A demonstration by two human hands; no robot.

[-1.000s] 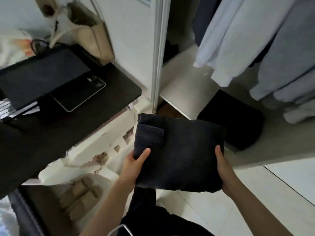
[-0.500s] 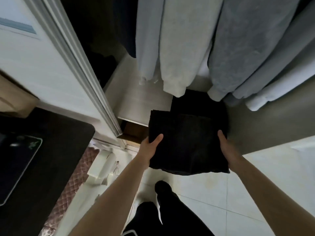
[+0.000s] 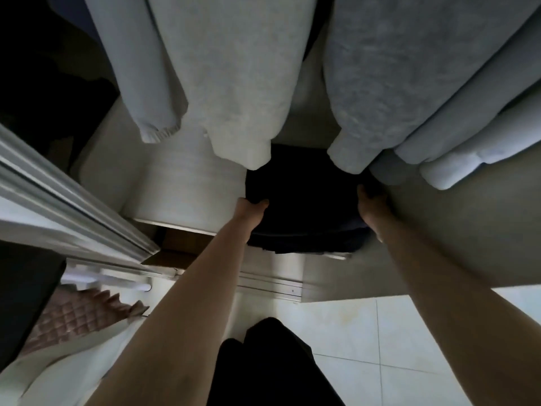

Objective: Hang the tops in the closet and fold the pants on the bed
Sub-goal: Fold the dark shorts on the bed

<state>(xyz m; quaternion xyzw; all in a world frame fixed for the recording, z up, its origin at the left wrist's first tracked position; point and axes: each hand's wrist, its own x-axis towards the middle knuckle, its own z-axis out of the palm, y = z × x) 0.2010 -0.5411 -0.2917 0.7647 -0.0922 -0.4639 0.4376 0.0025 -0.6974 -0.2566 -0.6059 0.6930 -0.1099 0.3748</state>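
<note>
Under 2 hanging tops [image 3: 234, 83], 2 hands, left [image 3: 251, 210] and right [image 3: 373, 210], each grip holding 1 folded pants [image 3: 307, 200].

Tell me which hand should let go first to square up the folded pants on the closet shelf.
Probably the left. The left hand grips the folded pants at the open near-left corner, beside bare shelf. The right hand sits under the hanging grey tops, more crowded.

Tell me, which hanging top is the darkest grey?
The grey sweatshirt hanging on the right, above the right hand. It is a deeper grey than the pale, almost white top beside it on the left.
</note>
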